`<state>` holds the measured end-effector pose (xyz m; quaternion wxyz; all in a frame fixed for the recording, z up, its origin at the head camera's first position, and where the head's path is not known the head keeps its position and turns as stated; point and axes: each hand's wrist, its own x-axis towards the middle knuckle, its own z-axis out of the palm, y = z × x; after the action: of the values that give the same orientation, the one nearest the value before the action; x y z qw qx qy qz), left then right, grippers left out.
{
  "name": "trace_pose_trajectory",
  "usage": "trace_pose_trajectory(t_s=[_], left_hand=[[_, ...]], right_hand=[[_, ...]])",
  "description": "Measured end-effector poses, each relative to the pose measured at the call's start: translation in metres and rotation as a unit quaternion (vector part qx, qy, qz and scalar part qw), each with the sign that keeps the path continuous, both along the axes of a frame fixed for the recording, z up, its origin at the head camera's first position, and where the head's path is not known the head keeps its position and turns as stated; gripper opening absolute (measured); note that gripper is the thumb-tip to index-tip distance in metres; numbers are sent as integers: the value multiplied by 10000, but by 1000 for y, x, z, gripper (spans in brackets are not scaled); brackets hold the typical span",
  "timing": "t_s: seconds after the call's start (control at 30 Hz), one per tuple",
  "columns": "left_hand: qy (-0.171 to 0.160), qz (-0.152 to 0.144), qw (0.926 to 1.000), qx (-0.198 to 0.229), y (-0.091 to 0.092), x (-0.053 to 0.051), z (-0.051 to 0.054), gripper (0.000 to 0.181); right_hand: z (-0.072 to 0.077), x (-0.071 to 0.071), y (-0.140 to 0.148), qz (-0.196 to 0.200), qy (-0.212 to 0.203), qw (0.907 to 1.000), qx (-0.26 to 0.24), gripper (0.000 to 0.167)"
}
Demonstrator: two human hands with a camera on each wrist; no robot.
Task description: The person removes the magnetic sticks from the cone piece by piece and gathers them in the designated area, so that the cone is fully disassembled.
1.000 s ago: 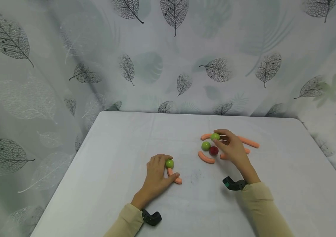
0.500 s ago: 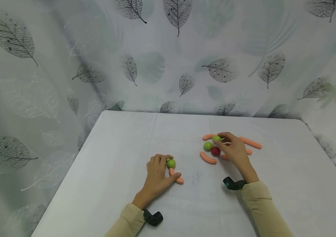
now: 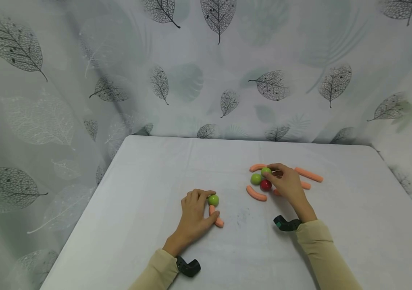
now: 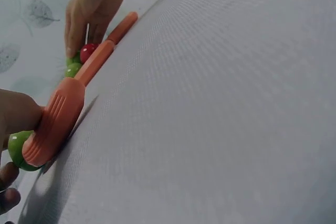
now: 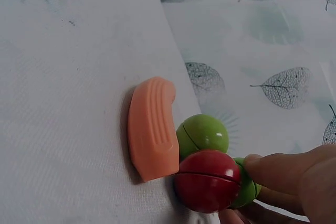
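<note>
In the head view my left hand [image 3: 192, 215] rests on the white tabletop. Its index finger touches a glossy green ball [image 3: 213, 200], while the thumb lies on a curved, grooved orange stick [image 3: 220, 223] just below the ball. The left wrist view shows this orange stick [image 4: 58, 119] up close, with the green ball [image 4: 17, 148] partly hidden behind it. Farther right, my right hand [image 3: 287, 181] pinches another green ball [image 3: 265, 171] between thumb and fingers. That ball sits against a red ball [image 3: 265, 185], with a third green ball [image 3: 256, 179] beside them.
A curved orange stick [image 3: 256, 194] lies in front of the balls, another orange stick [image 3: 257, 167] behind them. A longer orange stick [image 3: 309, 175] and an orange piece [image 3: 305, 185] lie beside my right hand. A leaf-patterned curtain [image 3: 188, 80] hangs behind the table.
My right hand has lowered its green ball slightly toward the red ball. Under my left hand the green ball has shifted slightly right, and the orange stick has turned a little. The head view has shifted slightly.
</note>
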<state>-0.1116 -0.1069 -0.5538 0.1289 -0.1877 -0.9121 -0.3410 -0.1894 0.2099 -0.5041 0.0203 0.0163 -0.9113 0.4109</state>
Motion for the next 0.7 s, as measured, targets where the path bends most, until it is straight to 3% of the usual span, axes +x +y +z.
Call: trace_pose_trajectory(t_s=[0.17, 0.7], left_hand=[[171, -28, 9998, 34, 0, -1, 0, 53], [30, 220, 9998, 24, 1, 1, 3, 54]], right_hand=[[-2, 0, -1, -36, 61, 9999, 75, 46], [-5, 1, -1, 78, 14, 9999, -154, 43]])
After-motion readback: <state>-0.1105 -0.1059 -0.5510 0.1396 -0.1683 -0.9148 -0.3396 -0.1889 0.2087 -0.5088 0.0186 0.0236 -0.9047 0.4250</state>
